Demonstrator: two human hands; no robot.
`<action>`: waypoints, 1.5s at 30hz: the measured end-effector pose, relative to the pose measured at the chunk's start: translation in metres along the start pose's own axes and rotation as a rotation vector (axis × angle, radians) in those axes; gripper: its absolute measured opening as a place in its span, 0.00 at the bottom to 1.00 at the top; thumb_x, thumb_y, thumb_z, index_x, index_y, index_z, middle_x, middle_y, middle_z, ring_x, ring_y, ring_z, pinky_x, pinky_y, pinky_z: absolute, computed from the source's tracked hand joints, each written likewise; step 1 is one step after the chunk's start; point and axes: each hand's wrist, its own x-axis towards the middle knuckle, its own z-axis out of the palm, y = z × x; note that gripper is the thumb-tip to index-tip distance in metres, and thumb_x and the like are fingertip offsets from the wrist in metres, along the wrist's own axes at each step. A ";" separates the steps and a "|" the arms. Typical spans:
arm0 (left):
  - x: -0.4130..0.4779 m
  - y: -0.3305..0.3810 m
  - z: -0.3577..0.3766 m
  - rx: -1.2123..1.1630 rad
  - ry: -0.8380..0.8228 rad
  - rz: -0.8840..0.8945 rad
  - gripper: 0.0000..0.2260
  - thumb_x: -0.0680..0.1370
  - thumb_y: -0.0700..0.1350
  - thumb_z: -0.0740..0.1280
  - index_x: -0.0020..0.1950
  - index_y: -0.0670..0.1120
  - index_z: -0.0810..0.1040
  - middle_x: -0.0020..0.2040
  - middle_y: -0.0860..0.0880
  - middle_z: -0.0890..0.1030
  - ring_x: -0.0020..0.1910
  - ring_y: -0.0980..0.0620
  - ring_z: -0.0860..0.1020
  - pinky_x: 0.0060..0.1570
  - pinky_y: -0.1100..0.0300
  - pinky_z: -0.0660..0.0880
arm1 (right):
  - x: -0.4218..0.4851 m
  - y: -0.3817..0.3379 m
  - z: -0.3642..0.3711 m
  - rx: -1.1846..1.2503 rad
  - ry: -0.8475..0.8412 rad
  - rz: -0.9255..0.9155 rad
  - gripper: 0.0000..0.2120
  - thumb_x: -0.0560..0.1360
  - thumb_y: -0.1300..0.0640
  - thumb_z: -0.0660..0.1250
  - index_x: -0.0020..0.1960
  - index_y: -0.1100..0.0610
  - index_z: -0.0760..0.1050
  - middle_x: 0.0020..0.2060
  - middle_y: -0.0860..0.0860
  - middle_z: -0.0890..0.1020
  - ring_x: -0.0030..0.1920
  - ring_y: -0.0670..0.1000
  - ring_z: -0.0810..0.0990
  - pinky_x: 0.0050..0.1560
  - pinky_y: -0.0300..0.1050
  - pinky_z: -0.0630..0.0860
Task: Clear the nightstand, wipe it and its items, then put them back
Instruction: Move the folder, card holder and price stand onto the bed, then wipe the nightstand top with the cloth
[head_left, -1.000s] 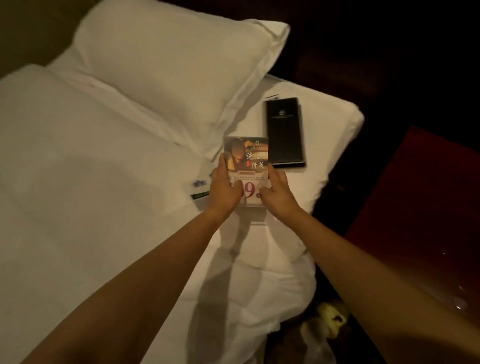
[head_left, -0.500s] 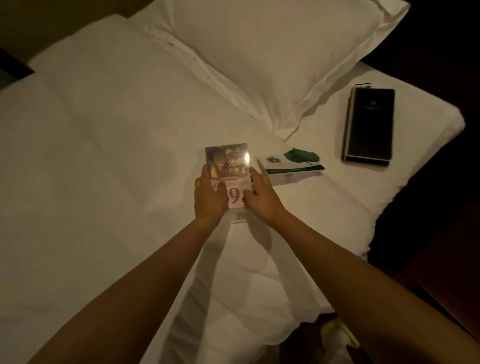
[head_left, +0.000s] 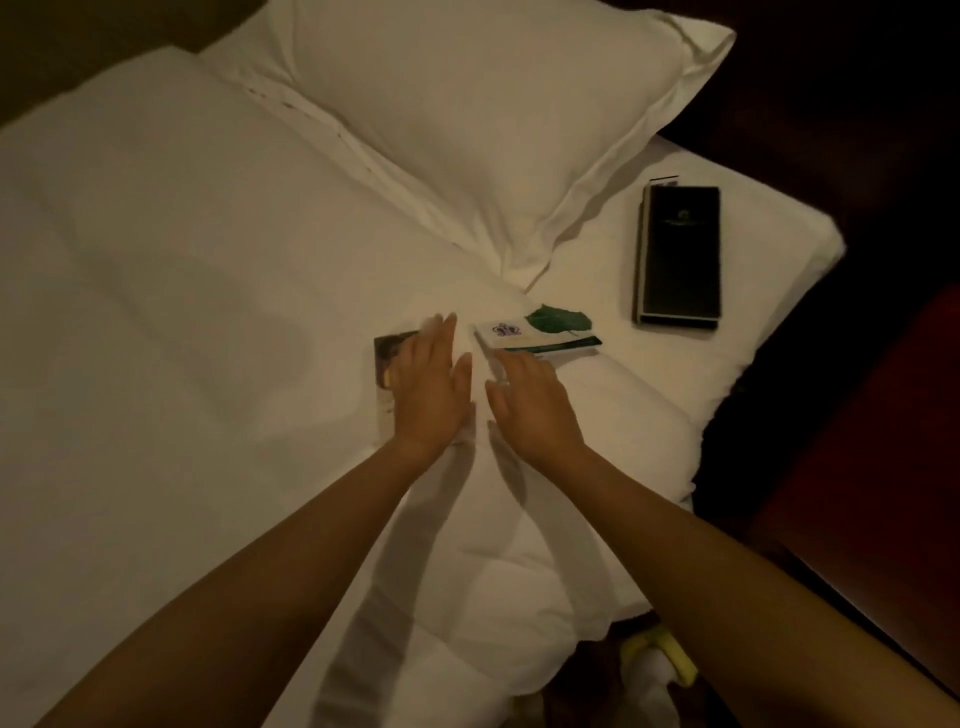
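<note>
head view: promotional card (head_left: 385, 364), gripped a second ago, laid under flattened left hand (head_left: 432, 387); right hand (head_left: 535, 404) released; clearing advanced.

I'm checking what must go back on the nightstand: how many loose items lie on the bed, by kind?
Printed sign: 1
Leaf card: 1
Black folder: 1
Total: 3

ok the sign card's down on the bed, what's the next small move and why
Probably lift both hands away and turn to the nightstand on the right. The sign card lies flat on the bed, partly under the open left hand; the right hand is open and holds nothing. The leaf card and black folder lie beside it.
</note>
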 end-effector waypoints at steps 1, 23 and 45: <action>0.003 0.012 0.002 0.017 -0.024 0.051 0.22 0.82 0.47 0.56 0.76 0.47 0.60 0.76 0.46 0.63 0.74 0.45 0.60 0.74 0.51 0.55 | -0.002 0.008 -0.010 -0.025 0.038 0.011 0.21 0.80 0.51 0.56 0.71 0.56 0.64 0.69 0.55 0.71 0.67 0.57 0.68 0.66 0.51 0.67; -0.088 0.334 0.244 0.101 -0.645 0.784 0.25 0.81 0.56 0.53 0.77 0.52 0.54 0.78 0.49 0.57 0.77 0.48 0.53 0.75 0.49 0.53 | -0.252 0.311 -0.182 -0.019 0.305 0.936 0.30 0.78 0.37 0.43 0.76 0.48 0.50 0.77 0.45 0.55 0.77 0.58 0.44 0.75 0.64 0.42; -0.060 0.485 0.422 0.378 -0.455 0.997 0.25 0.81 0.55 0.53 0.77 0.53 0.54 0.79 0.48 0.53 0.78 0.47 0.51 0.75 0.45 0.46 | -0.397 0.505 -0.249 -0.279 0.562 1.044 0.26 0.77 0.45 0.53 0.71 0.56 0.67 0.69 0.62 0.70 0.70 0.63 0.66 0.71 0.63 0.58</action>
